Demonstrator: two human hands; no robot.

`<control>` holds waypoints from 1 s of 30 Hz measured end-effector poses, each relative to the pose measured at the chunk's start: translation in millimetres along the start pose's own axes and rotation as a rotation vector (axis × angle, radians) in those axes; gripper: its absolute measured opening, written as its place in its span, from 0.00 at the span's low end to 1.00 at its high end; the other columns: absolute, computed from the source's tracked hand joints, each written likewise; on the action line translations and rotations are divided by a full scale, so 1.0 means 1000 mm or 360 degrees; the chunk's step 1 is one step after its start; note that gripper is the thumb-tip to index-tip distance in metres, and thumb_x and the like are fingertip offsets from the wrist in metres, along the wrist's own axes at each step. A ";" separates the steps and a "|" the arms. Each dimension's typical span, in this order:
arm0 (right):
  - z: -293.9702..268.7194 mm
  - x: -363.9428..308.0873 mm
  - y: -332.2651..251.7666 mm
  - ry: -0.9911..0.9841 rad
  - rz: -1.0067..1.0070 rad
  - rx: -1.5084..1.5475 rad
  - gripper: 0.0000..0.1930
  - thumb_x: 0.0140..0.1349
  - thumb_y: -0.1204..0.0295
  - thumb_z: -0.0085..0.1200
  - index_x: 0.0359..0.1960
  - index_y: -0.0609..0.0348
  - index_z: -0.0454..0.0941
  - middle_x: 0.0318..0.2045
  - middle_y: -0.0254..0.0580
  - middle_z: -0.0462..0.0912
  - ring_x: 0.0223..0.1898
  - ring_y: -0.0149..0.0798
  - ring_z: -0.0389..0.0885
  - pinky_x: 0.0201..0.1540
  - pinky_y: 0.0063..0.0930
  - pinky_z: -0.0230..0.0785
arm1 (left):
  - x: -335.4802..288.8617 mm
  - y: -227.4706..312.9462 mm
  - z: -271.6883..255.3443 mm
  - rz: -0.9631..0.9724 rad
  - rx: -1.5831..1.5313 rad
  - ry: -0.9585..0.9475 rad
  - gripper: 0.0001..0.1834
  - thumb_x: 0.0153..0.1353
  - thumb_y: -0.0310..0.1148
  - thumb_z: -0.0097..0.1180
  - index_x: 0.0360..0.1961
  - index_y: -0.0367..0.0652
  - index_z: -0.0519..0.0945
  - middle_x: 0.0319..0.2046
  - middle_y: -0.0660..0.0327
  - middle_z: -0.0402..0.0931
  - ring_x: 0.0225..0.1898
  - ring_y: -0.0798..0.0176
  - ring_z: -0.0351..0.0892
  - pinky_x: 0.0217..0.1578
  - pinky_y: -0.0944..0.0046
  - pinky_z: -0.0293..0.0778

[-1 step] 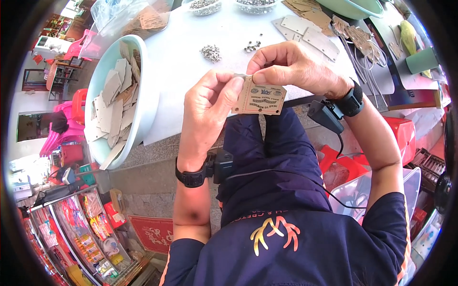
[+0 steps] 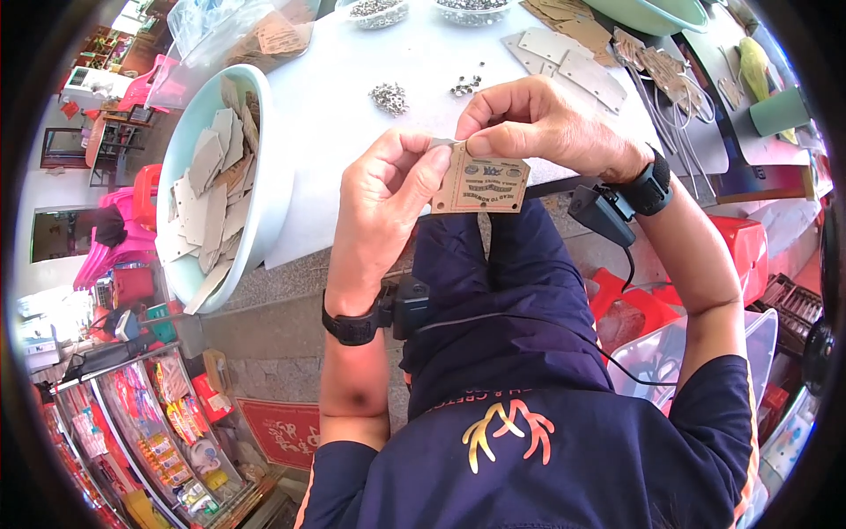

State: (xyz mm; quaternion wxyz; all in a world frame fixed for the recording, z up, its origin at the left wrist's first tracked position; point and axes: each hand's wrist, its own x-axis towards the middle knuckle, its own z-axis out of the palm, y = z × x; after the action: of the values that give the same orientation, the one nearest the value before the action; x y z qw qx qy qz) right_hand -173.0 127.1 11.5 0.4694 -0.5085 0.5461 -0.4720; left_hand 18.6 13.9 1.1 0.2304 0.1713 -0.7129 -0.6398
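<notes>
Both my hands hold one small brown cardboard tag (image 2: 482, 182) with dark print, above the near edge of the white table (image 2: 344, 62). My left hand (image 2: 385, 207) pinches its left edge. At the tag's top left corner, the thumb and fingertips of my right hand (image 2: 538, 122) press on what looks like a small metal piece, mostly hidden. Each wrist wears a black band. Two little heaps of metal eyelets (image 2: 388, 95) lie on the table just beyond my hands.
A pale green basin (image 2: 275, 176) full of cardboard tags stands at the table's left. Loose grey and brown cards (image 2: 564, 55), bowls of eyelets (image 2: 374, 11) and another green basin (image 2: 652, 13) lie at the back. A red stool (image 2: 749, 240) and a clear bin (image 2: 674, 353) are on my right.
</notes>
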 end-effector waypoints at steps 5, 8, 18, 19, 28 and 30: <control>0.001 -0.001 0.003 -0.0038 0.0006 0.0028 0.13 0.64 0.65 0.56 0.42 0.62 0.80 0.34 0.27 0.81 0.37 0.18 0.75 0.41 0.17 0.68 | 0.000 0.004 0.005 -0.0057 -0.0199 0.0008 0.07 0.65 0.28 0.57 0.39 0.34 0.76 0.29 0.61 0.80 0.31 0.76 0.77 0.31 0.75 0.73; 0.000 -0.002 0.004 -0.0074 -0.0014 -0.0011 0.13 0.65 0.65 0.55 0.43 0.62 0.79 0.34 0.27 0.81 0.37 0.18 0.75 0.41 0.17 0.68 | -0.002 0.003 0.007 0.0047 -0.0150 0.0046 0.06 0.64 0.26 0.57 0.39 0.35 0.75 0.29 0.63 0.79 0.31 0.77 0.77 0.31 0.76 0.73; 0.009 -0.002 0.012 -0.0054 -0.0017 0.0036 0.13 0.69 0.64 0.50 0.43 0.61 0.77 0.32 0.26 0.78 0.36 0.17 0.73 0.38 0.16 0.67 | -0.001 -0.001 0.011 -0.0089 -0.0257 0.0119 0.07 0.64 0.27 0.57 0.40 0.36 0.76 0.30 0.63 0.79 0.33 0.76 0.76 0.32 0.76 0.72; 0.010 -0.002 0.010 -0.0022 -0.0003 -0.0017 0.13 0.69 0.64 0.50 0.43 0.62 0.77 0.32 0.26 0.78 0.35 0.17 0.73 0.36 0.16 0.67 | -0.001 -0.002 0.010 -0.0090 -0.0186 0.0121 0.07 0.64 0.27 0.57 0.41 0.35 0.77 0.31 0.63 0.80 0.34 0.76 0.76 0.32 0.75 0.72; 0.023 -0.003 0.008 0.0357 -0.0147 -0.0490 0.08 0.65 0.71 0.55 0.39 0.65 0.77 0.29 0.29 0.77 0.32 0.20 0.74 0.37 0.18 0.70 | 0.000 -0.005 0.008 -0.0150 -0.0310 0.0195 0.10 0.65 0.29 0.57 0.42 0.32 0.82 0.35 0.62 0.81 0.36 0.76 0.77 0.38 0.75 0.72; 0.025 -0.004 0.008 0.0417 -0.0224 -0.0529 0.07 0.64 0.73 0.56 0.39 0.65 0.77 0.29 0.30 0.78 0.32 0.21 0.74 0.38 0.18 0.71 | 0.000 -0.005 0.009 -0.0184 -0.0371 0.0210 0.11 0.65 0.30 0.57 0.42 0.32 0.82 0.35 0.61 0.82 0.36 0.76 0.77 0.38 0.75 0.72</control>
State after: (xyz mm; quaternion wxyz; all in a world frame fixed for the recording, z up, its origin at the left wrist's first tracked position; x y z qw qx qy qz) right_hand -149.0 130.4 0.6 0.2700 -0.5501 0.6360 -0.4690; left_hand 13.4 20.6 -4.3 0.2580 0.2258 -0.6060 -0.7178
